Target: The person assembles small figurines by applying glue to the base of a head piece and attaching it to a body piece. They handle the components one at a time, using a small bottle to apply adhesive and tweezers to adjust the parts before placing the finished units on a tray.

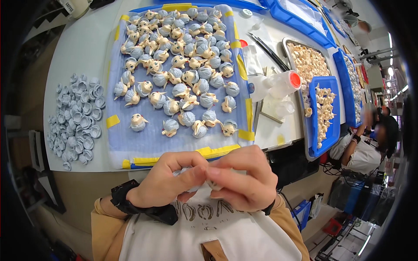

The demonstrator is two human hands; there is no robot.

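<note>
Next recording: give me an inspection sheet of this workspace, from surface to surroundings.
Surface: white table, with a yellow-taped, blue-lined tray on it.
Job's things: doll heads with pale-blue hair across that tray; loose pale-blue cup-shaped shells heaped left of it; small beige parts in a blue tray and a metal tray at right.
Clutter: red-capped translucent bottle; slender dark tools.
Hands: left hand and right hand meet, fingertips pinching a small, mostly hidden piece.
Cables: dark cables below the table's right side.
Surroundings: another person at right; ceiling lights.
</note>
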